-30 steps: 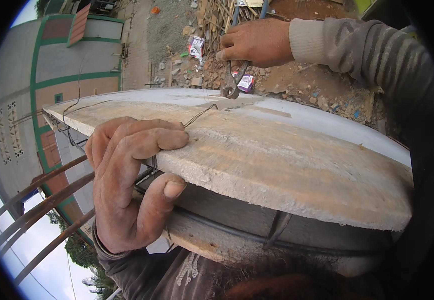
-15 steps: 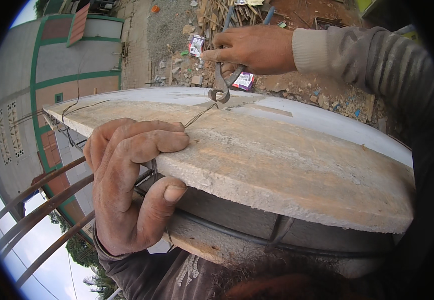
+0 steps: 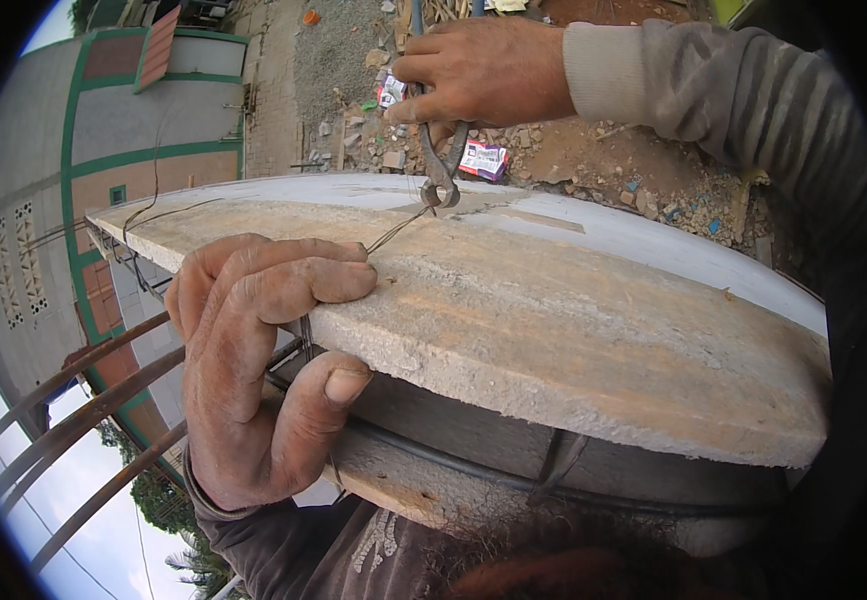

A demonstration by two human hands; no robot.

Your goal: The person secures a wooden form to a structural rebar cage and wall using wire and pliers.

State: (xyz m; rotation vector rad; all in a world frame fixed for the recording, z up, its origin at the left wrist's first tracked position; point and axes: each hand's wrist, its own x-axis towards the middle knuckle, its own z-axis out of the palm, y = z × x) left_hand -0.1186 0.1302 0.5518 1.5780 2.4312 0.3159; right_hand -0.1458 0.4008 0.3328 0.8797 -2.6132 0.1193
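My left hand (image 3: 254, 370) is curled over the near edge of a rough, dusty wooden board (image 3: 574, 330). Its fingers lie on the top face, and the thumb is at the edge below. Past those fingertips a thin doubled tie wire (image 3: 397, 231) rises from the board. My right hand (image 3: 489, 75) grips a pair of steel pincers (image 3: 432, 150) with blue handles, beyond the board's far edge. The jaws point down and meet the wire's tip; whether they bite it is hard to tell. The handles are partly hidden by the fingers.
Below the board, dark steel bars (image 3: 454, 468) run through a gap beside a second panel. Rusty rebars (image 3: 94, 410) stick out at left. Far below lie rubble, wood scraps (image 3: 444, 12) and a printed bag (image 3: 484, 160). A green-trimmed building (image 3: 154, 110) stands at left.
My right hand has shifted slightly left, and the pincers' jaws have come onto the wire's tip. My left hand stays at the board's edge.
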